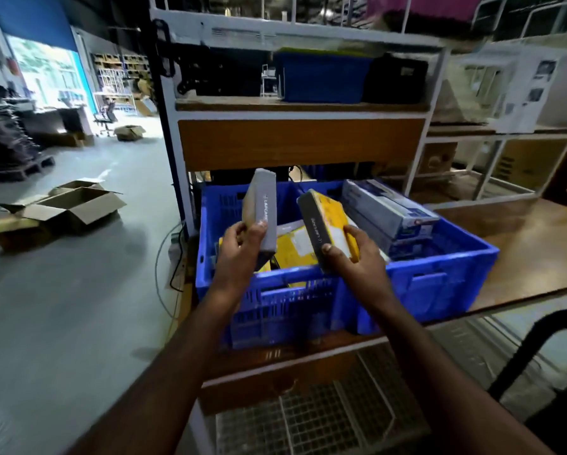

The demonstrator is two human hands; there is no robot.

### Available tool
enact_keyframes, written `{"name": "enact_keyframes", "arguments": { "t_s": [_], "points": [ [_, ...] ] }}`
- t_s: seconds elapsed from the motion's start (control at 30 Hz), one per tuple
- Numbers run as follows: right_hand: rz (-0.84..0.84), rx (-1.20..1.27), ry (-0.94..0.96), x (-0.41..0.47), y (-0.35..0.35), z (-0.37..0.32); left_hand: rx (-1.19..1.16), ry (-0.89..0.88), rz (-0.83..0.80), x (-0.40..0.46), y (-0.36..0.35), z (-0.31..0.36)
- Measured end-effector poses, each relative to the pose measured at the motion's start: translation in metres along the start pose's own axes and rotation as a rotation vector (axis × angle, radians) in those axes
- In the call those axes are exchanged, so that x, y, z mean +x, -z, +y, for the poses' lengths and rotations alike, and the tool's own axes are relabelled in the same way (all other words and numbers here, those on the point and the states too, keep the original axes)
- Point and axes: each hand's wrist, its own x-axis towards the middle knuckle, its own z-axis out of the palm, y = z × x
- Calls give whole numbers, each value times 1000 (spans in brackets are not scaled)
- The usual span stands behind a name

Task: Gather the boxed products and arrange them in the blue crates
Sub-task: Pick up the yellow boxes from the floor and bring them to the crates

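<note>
hands over blue crate (439,277) | left fingers (242,239) grip upright box (262,208) | right fingers (354,247) grip tilted box (324,221)

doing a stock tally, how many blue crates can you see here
2. One blue crate sits on the wooden bench under the hands, holding boxes. Another, a blue bin, stands on the upper shelf. More may be hidden behind the front crate.

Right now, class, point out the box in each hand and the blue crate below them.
Left-hand box (265,211), head view, grey spine.
Right-hand box (333,216), head view, yellow face.
Blue crate (439,274), head view, near rim.
</note>
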Motion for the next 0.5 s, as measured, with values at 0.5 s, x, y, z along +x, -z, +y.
{"name": "enact_keyframes", "arguments": {
  "t_s": [0.5],
  "points": [
    [-176, -416, 39, 164, -107, 27, 580, 121, 175, 169, 15, -33]
  ]
}}
